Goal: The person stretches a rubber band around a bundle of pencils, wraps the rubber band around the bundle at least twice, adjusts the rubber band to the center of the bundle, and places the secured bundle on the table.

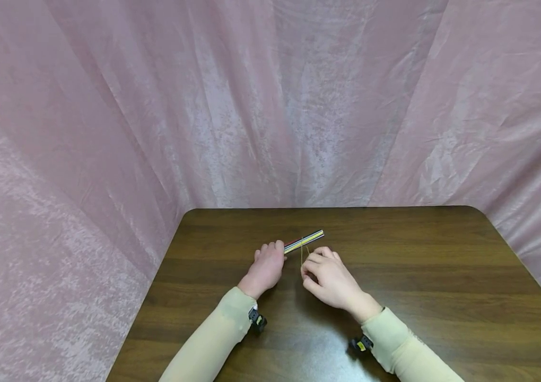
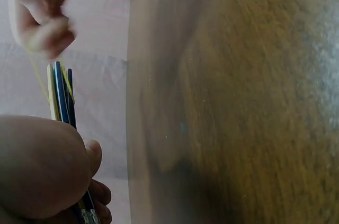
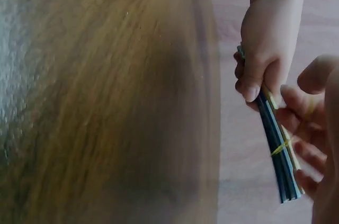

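A bundle of pencils (image 1: 315,235), striped in blue, yellow, white and red, is gripped by my left hand (image 1: 267,266) near its left end. Metal ferrules (image 2: 92,216) show below that hand in the left wrist view. Around the bundle's free part runs a thin yellow rubber band (image 3: 280,149). My right hand (image 1: 330,278), just right of the bundle, pinches the band with curled fingers and draws it out from the pencils. Both hands are above the table. The left palm hides the middle of the bundle.
A brown wooden table (image 1: 418,286) with rounded far corners lies under both hands. Pink velvet curtains (image 1: 251,106) hang behind it and along its sides. A small dark camera (image 1: 258,320) is strapped at the left wrist, another camera (image 1: 361,344) at the right.
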{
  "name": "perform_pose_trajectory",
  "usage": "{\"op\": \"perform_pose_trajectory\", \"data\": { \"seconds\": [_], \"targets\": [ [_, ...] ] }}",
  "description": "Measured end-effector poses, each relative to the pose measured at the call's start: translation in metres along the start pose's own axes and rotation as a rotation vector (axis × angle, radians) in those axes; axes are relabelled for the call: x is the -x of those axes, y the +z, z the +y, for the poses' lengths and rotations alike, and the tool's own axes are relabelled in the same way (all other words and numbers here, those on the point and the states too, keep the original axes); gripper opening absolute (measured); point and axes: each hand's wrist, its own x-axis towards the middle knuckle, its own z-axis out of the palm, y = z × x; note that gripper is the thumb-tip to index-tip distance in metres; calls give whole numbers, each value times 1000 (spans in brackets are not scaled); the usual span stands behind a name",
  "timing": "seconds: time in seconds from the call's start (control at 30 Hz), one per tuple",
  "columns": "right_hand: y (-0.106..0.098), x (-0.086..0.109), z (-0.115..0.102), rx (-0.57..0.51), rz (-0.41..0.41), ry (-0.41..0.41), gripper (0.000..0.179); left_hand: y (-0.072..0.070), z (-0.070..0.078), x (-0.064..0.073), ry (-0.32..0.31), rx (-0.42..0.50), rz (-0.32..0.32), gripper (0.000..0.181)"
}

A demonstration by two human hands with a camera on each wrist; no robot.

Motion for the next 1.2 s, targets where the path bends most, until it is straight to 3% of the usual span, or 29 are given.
{"op": "perform_pose_trajectory", "data": {
  "seconds": [0.1,0.2,0.33,0.47,0.53,0.6,0.73,0.9,1.03,1.2],
  "targets": [
    [-4,-2,-5,-8,27,-137,12,0,-1,-1,-44,9,-4,19],
    [-8,-4,-10,-78,-7,-203,16,0,-3,-2,-89,25,-18,19],
    [-10,-5,-14,-252,-53,-185,36,0,-6,-3,-136,50,-42,19],
    [-1,-5,-16,-539,-34,-145,50,1,-8,-4,-167,58,-44,18],
    [5,-4,-18,-727,-12,-87,55,2,-9,-4,-173,55,-7,18],
    [10,-3,-23,-947,8,21,63,2,-9,-5,-167,44,59,20],
    [15,-2,-34,-1356,63,297,74,0,-7,-6,-149,31,212,23],
    [10,-10,-41,-1698,170,604,77,-3,-5,-6,-113,31,303,22],
    [1,-18,-34,-1838,296,767,82,-2,-9,-2,-27,-4,316,26],
    [-4,-20,-24,-1831,380,875,64,-4,-14,6,81,-28,253,30]
  ]
}}
